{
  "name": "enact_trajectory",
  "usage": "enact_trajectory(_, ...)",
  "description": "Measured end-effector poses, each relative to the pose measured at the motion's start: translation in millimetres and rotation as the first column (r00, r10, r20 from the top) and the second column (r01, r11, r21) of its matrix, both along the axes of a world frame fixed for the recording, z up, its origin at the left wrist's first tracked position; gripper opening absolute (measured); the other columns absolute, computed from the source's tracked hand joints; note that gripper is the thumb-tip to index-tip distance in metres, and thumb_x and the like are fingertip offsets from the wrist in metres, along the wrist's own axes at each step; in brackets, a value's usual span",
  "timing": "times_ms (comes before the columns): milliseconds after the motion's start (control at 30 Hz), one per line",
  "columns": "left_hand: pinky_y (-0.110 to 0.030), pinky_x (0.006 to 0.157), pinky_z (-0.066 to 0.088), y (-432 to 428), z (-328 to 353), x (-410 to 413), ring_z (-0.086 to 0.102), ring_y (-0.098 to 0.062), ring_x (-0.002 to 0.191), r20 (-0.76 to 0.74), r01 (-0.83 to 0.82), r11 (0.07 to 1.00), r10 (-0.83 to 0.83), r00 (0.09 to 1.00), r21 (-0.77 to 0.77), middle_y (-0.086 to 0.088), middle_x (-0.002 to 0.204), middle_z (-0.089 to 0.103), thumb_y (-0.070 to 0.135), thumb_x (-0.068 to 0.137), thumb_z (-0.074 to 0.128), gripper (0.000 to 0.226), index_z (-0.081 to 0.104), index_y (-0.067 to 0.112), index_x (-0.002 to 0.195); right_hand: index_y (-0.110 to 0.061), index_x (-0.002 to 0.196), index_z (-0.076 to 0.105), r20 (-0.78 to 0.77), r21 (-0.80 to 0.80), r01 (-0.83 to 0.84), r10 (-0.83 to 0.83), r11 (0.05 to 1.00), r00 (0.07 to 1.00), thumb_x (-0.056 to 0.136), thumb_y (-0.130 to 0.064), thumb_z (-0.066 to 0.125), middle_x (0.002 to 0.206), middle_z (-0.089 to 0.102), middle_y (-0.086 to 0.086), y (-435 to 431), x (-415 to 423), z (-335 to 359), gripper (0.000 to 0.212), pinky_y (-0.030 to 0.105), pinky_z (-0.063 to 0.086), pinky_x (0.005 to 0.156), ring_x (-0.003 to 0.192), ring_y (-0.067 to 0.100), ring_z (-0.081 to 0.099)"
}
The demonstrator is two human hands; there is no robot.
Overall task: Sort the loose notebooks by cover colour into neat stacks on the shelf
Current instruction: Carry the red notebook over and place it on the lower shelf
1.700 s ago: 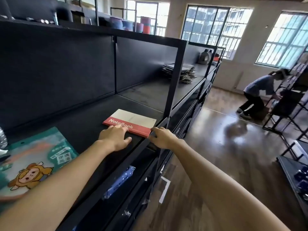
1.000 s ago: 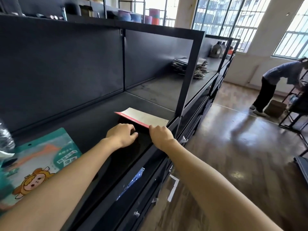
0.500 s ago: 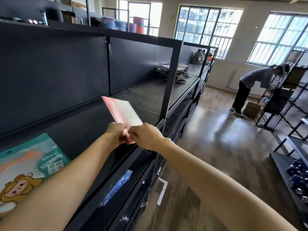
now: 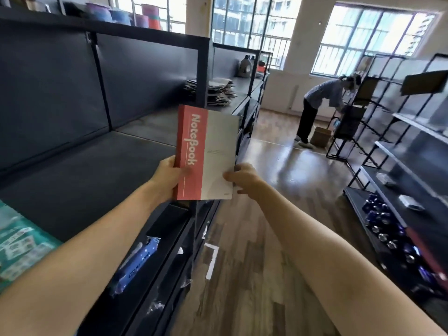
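I hold a notebook (image 4: 206, 151) upright in the air in front of the dark shelf (image 4: 80, 170). Its cover has a red band with white "NoteBook" lettering on the left and a pale grey panel on the right. My left hand (image 4: 167, 178) grips the red spine edge near the bottom, thumb on the cover. My right hand (image 4: 242, 177) pinches the lower right edge of the cover. A loose pile of notebooks (image 4: 218, 92) lies farther along the shelf, behind a black upright post (image 4: 202, 73).
A teal printed package (image 4: 17, 238) lies on the shelf at my left. A blue packet (image 4: 135, 263) sits on the lower shelf. Another person (image 4: 317, 107) bends over by a black rack (image 4: 400, 154) across the wooden aisle. A cardboard box (image 4: 321, 137) is on the floor.
The notebook lay flat on the shelf under my hands. I tipped it up by its near edge and lifted it; it is now upright in both hands, cover facing me.
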State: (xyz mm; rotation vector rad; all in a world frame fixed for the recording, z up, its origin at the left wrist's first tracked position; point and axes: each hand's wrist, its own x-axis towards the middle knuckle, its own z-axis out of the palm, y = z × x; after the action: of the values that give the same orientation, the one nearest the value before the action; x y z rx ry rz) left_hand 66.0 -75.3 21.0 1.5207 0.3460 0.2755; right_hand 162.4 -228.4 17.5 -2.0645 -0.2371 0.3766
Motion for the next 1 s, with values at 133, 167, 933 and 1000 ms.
enact_trajectory(133, -0.034, 0.071, 0.051, -35.2, -2.8, 20.3, 0.063, -0.028, 0.094, 0.003, 0.070, 0.986, -0.071, 0.997, 0.149, -0.008, 0.106, 0.062, -0.007, 0.091, 0.051, 0.030, 0.055, 0.009, 0.116, 0.000, 0.111, 0.059, -0.078, 0.089, 0.124, -0.117, 0.988, 0.990, 0.088, -0.001, 0.056, 0.105, 0.063, 0.013, -36.9, 1.1, -3.0, 0.024, 0.029, 0.049, 0.059, 0.089, 0.025, 0.060)
enact_trajectory(167, -0.035, 0.076, 0.050, -44.1, -4.5, 25.4, 0.062, -0.031, 0.100, 0.005, 0.080, 0.974, -0.083, 0.997, 0.213, -0.010, 0.110, 0.062, -0.005, 0.091, 0.051, 0.031, 0.055, 0.006, 0.119, 0.000, 0.111, 0.060, -0.077, 0.094, 0.159, -0.152, 0.983, 0.985, 0.087, -0.001, 0.056, 0.104, 0.063, 0.012, -46.9, 1.9, -4.1, 0.024, 0.030, 0.051, 0.059, 0.089, 0.025, 0.061)
enact_trajectory(933, -0.039, 0.084, 0.053, -131.9, -39.0, 128.9, 0.064, -0.030, 0.091, -0.186, 0.254, 0.724, -0.175, 0.967, 0.641, -0.014, 0.096, 0.068, 0.001, 0.078, 0.064, 0.013, 0.063, 0.006, 0.090, -0.009, 0.109, 0.066, 0.145, -0.146, 0.372, -0.352, 0.917, 0.925, 0.084, -0.011, 0.062, 0.112, 0.067, 0.010, -163.9, 66.9, -37.5, 0.026, 0.024, 0.050, 0.067, 0.084, 0.018, 0.057)
enact_trajectory(1000, -0.042, 0.083, 0.055, -127.3, -42.5, 147.1, 0.065, -0.030, 0.090, -0.188, 0.272, 0.736, -0.197, 0.962, 0.621, -0.013, 0.097, 0.068, 0.000, 0.078, 0.065, 0.016, 0.063, 0.006, 0.092, -0.007, 0.108, 0.066, 0.132, -0.147, 0.378, -0.361, 0.914, 0.923, 0.084, -0.010, 0.061, 0.112, 0.067, 0.010, -160.7, 82.7, -38.7, 0.025, 0.023, 0.049, 0.064, 0.086, 0.018, 0.057)
